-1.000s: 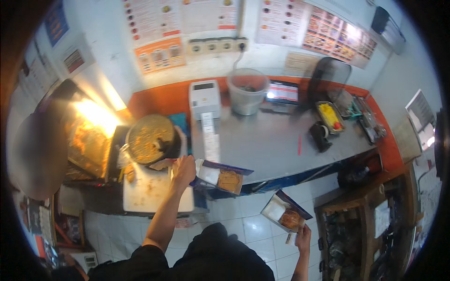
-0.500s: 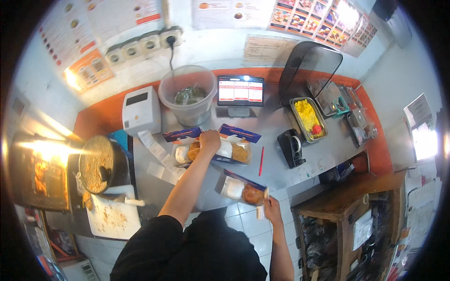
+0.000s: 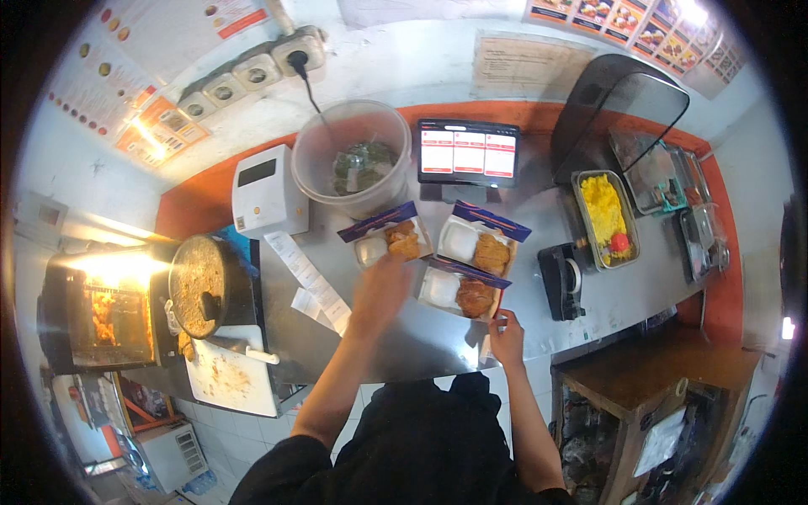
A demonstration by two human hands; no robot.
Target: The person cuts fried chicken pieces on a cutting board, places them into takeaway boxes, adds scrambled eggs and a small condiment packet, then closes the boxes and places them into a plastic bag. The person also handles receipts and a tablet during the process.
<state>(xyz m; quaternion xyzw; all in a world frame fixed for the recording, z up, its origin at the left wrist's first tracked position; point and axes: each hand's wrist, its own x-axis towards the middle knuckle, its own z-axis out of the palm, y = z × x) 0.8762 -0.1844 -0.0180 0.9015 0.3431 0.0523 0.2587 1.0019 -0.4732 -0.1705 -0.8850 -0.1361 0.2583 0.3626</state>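
Three open food boxes with dark blue lids stand close together on the metal counter. The left box [image 3: 370,251] holds a white rice mound and fried chicken. Behind and to the right, the back box [image 3: 459,242] holds the same kinds of food. The front box [image 3: 442,290] carries rice and a redder chicken piece [image 3: 475,298]. My left hand [image 3: 380,290], smeared by motion, is at the near side of the left box; its fingers cannot be made out. My right hand [image 3: 506,338] grips the front box's right end, beside a small pale strip [image 3: 486,347].
Receipts [image 3: 307,278] lie left of the boxes, near a white printer [image 3: 268,194]. Behind stand a clear bucket [image 3: 353,156] and a tablet [image 3: 468,151]. Rightward are a black tape dispenser [image 3: 560,282] and a metal tray of yellow food [image 3: 606,219]. A pan [image 3: 199,282] and white cutting board [image 3: 225,374] are left.
My right hand has brought its box up beside the others. My left hand has moved toward the near side of the left box. The two rear boxes now stand apart. The red pen no longer shows.
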